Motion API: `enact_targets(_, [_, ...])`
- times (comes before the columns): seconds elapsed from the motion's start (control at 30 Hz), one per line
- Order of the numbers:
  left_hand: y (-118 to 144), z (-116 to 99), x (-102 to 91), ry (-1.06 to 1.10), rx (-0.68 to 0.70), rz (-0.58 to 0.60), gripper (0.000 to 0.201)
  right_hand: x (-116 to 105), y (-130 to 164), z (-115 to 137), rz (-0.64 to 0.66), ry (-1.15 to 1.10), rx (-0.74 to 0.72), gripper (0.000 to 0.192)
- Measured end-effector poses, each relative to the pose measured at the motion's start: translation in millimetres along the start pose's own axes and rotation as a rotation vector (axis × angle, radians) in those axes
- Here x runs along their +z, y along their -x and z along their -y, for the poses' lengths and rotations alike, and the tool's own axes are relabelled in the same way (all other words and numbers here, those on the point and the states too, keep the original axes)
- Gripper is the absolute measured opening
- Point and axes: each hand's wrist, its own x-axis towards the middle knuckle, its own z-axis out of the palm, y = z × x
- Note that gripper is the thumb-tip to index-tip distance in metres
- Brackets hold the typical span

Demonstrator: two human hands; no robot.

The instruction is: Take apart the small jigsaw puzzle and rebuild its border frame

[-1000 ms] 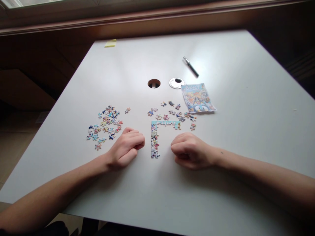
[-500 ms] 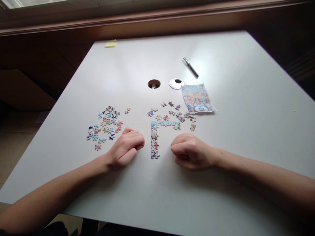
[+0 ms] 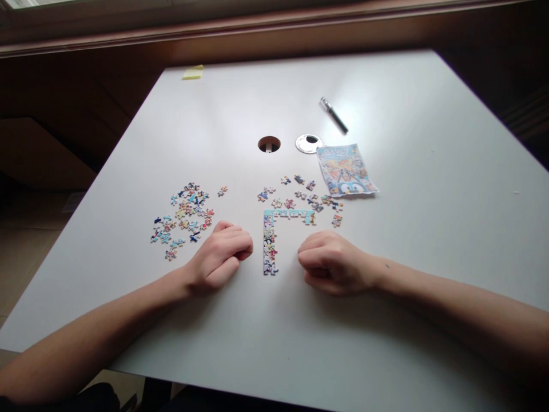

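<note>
My left hand [image 3: 223, 254] rests on the white table as a loose fist, with no object showing in it. Across from it my right hand [image 3: 332, 262] is curled into a fist too, and nothing shows between its fingers. Between the two fists lies a joined corner of a jigsaw puzzle [image 3: 269, 243], with one strip running down and one running right along the top; neither hand touches it. Loose puzzle pieces [image 3: 189, 212] are heaped beyond my left hand. More loose pieces [image 3: 315, 200] are scattered above the joined strip.
A printed puzzle picture sheet [image 3: 347, 170] lies at the right, beside a round metal cover [image 3: 307, 143]. An open cable hole [image 3: 269, 145] is cut in the table [image 3: 240, 343]. Further back are a marker pen [image 3: 334, 115] and a yellow sticky note [image 3: 193, 72].
The camera view has shifted very slightly. Both fists and all the puzzle pieces stay where they were on the table.
</note>
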Motion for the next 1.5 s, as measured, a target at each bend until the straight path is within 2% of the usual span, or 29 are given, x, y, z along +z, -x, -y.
enact_targets(1.5, [0.2, 3.3, -1.5, -0.009, 0.036, 0.057, 0.007, 0.4, -0.5, 0.0, 0.041, 0.049, 0.017, 0.029])
